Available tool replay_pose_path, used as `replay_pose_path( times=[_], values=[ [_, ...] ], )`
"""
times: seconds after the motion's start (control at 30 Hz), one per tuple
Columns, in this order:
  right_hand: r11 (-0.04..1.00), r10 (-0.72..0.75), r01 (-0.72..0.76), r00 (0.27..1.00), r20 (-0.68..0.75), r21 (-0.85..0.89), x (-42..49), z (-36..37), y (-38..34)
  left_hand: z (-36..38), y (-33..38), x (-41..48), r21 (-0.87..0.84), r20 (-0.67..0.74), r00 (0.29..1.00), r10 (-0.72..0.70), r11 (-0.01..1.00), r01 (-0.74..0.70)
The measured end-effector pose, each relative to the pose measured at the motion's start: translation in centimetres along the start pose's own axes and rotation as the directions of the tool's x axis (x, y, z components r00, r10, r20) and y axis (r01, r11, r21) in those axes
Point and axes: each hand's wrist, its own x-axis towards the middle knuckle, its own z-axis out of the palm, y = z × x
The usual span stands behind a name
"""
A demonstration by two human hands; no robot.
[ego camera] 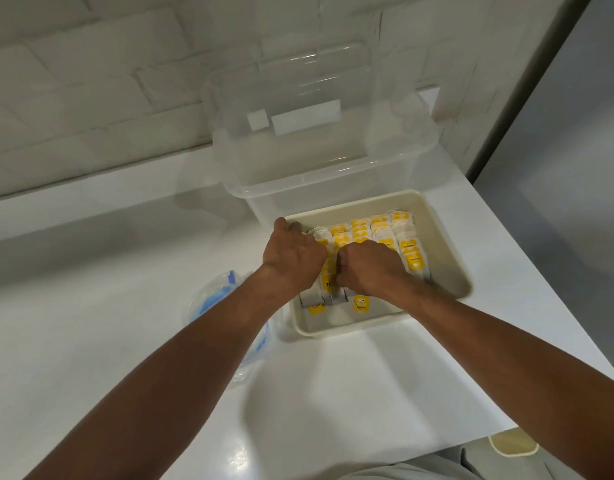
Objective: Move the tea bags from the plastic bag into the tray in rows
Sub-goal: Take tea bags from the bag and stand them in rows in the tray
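A cream tray (440, 237) sits on the white counter (91, 323), and both of the person's hands are down inside it, on top of the tea bags (407, 245). The bags lie in rows across the tray, white paper with yellow tags. Most of the printing is too blurred to read (only the letters "TE" show on one tag just below the hands). The left hand (291, 258) rests near the tray's far left corner with its fingers curled down onto the bags; whether they grip anything cannot be told. The right hand (366, 268) is bunched into a loose fist beside it, knuckles touching the left, and its grip cannot be told either. The plastic bag (215, 299), clear with blue markings, lies crumpled on the counter just left of the tray, partly under the left forearm. Behind the tray stands a clear plastic box (319, 140) against the white tiled wall (91, 81).
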Motion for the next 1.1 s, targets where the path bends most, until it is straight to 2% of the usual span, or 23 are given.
replay_pose_path(
  times=[0.23, 0.37, 0.47, 0.63, 0.8, 0.97, 1.1],
  values=[
    [0.995, -0.089, 0.088, 0.996, 0.018, 0.039, -0.4, -0.7, 0.6, -1.9, 0.5, -1.6, -0.049, -0.019, 0.999, 0.028, 0.998, -0.029],
    [0.983, -0.182, 0.186, 0.967, 0.178, -0.008, -2.2, -1.3, 0.1, -2.2, 1.9, -2.5, -0.111, 0.056, 0.983, 0.173, 0.98, -0.166],
    [0.973, -0.2, 0.224, 0.935, 0.295, -0.052, -2.8, -1.1, -0.3, -1.4, 2.8, -2.6, -0.102, 0.15, 0.966, 0.211, 0.975, -0.198],
    [0.971, -0.221, 0.236, 0.937, 0.269, -0.023, -2.4, -0.7, 0.1, -0.8, 2.2, -2.6, -0.075, 0.132, 0.969, 0.208, 0.977, -0.2],
    [0.98, -0.197, 0.198, 0.959, 0.206, 0.018, -1.9, -0.7, 0.7, -0.8, 0.8, -2.9, -0.088, -0.01, 0.987, 0.159, 0.983, -0.159],
    [0.982, -0.188, 0.191, 0.965, 0.183, 0.001, -1.3, 0.0, 1.1, -0.4, 0.4, -2.8, -0.043, 0.107, 0.982, 0.153, 0.988, -0.149],
    [0.982, -0.188, 0.189, 0.967, 0.17, 0.009, -1.0, 0.2, 1.3, 0.0, 0.0, -2.6, -0.073, 0.095, 0.98, 0.176, 0.983, -0.17]
  ],
)
